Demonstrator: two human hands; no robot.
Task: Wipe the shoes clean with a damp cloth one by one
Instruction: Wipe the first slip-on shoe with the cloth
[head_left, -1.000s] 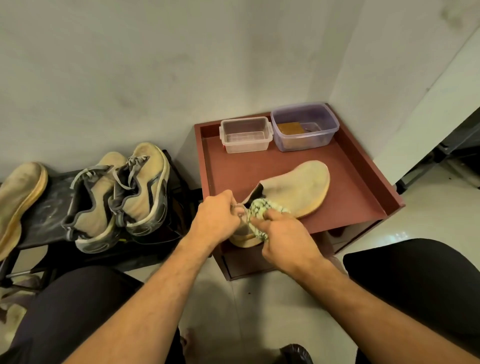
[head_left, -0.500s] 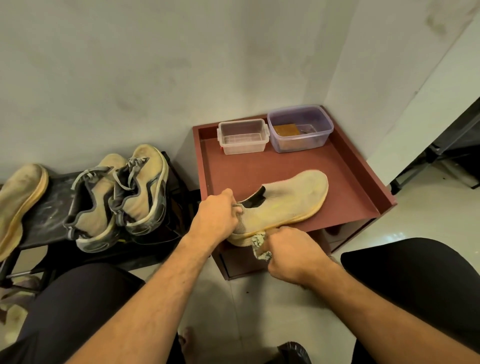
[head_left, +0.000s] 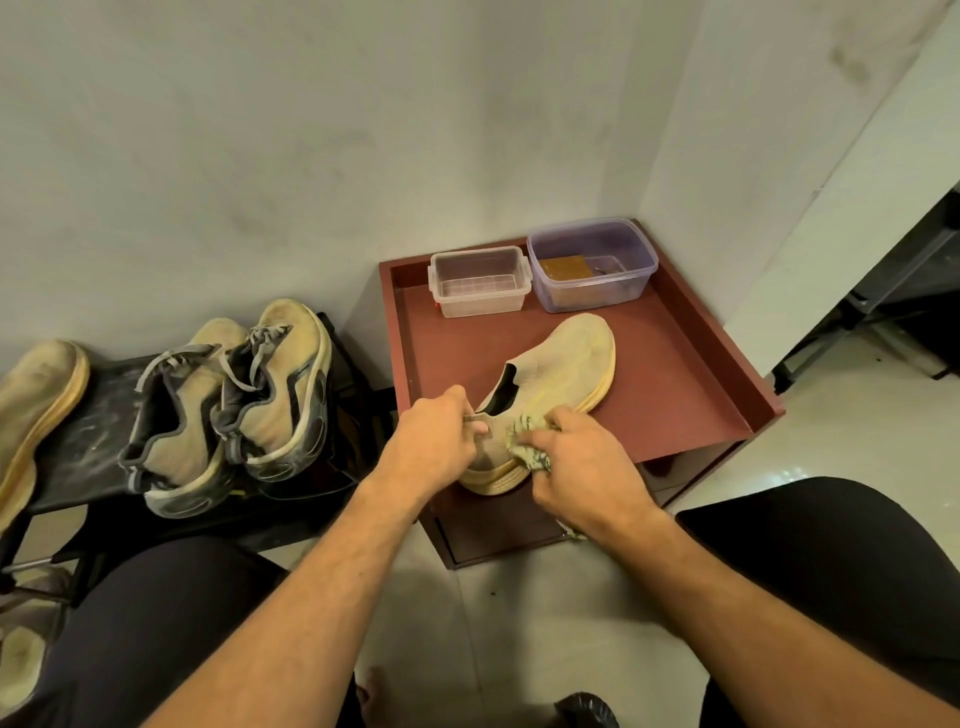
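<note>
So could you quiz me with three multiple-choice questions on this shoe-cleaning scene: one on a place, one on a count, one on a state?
1. Where does the beige slip-on shoe rest?
A. floor
B. red-brown tray table
C. black rack

2. How many plastic containers stand on the table?
A. one
B. two
C. four

3. What does the right hand hold?
A. patterned cloth
B. brush
C. nothing

Answers: 1 B, its sole lies on the tray surface. 2 B, a clear one beside a purple-tinted one. 3 A, the fingers grip the cloth against the heel.
</note>
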